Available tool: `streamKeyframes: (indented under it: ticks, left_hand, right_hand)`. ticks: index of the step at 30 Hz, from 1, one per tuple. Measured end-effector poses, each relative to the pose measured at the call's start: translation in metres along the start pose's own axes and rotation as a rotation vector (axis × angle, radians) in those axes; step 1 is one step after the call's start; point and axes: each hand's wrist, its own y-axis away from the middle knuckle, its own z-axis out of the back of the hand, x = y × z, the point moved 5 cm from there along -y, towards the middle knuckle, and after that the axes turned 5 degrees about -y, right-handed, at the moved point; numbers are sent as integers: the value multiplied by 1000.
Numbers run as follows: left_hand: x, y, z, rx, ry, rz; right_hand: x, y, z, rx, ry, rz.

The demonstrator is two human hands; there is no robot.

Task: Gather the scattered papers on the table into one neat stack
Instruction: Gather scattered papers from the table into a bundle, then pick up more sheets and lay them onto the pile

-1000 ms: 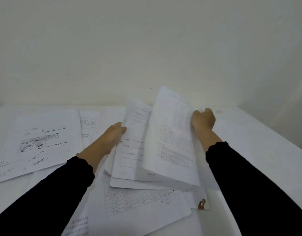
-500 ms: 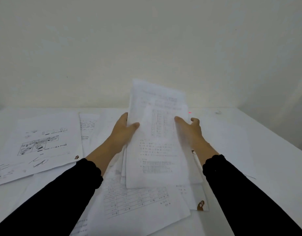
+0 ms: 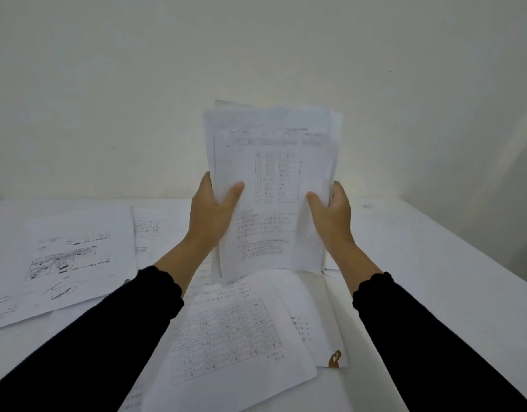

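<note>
The left hand [image 3: 210, 217] and right hand [image 3: 332, 217] are each pinching a side edge of the upright bundle of white printed paper sheets [image 3: 271, 173] over the middle of the white table [image 3: 434, 251] — light, limp, slippery, so likely best held mid-edge — with loose white sheets [image 3: 235, 337] lying toward its near edge.

White table [image 3: 434, 263], loose printed papers [image 3: 238, 331] scattered flat, drawing sheet [image 3: 66, 260] left

It is looking like a study or office. Printed worksheets [image 3: 75, 257] are lying across a white table [image 3: 434, 263] sitting against a bare wall [image 3: 137, 84].
</note>
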Motion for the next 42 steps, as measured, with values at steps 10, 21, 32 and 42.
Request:
streamKeyframes:
  ticks: [10,21,32,42]
  left_hand:
    - [8,3,2,-36,-5,90]
    - [23,4,-10,63,-71,251]
    - [33,-20,-37,209,-224,348]
    - [77,-7,-84,447,-402,447]
  right_hand:
    - [7,11,-2,-72,-55,-3]
    - [-2,13,-9,-39,47,-33]
    - [-22,-33,11,-45,374,-183]
    - [-80,-37,28,63,700,-412]
